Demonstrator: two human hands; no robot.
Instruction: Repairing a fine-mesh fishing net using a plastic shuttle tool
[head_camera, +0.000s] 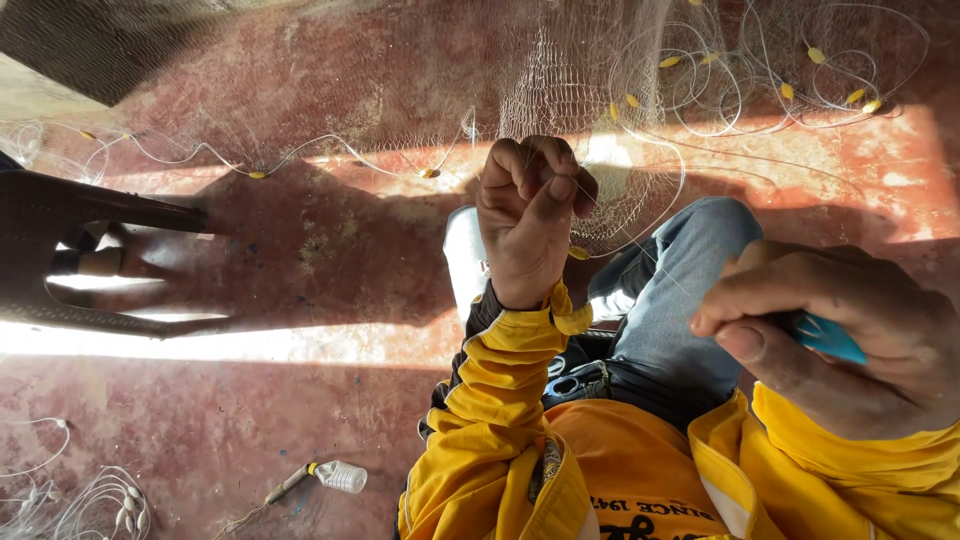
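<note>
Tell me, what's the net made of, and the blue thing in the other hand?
The net looks like thin clear plastic line, probably nylon: see-through and glinting in sunlight. The blue tool in the right hand seems hard, smooth plastic with an even, bright colour. The left hand pinches the net.

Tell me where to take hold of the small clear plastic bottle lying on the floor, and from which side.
Take the plastic bottle across its ribbed body, coming straight down from above. It lies on its side on the red floor, body free on both flanks, while its neck end meets a thin stick, so avoid that end.
</note>
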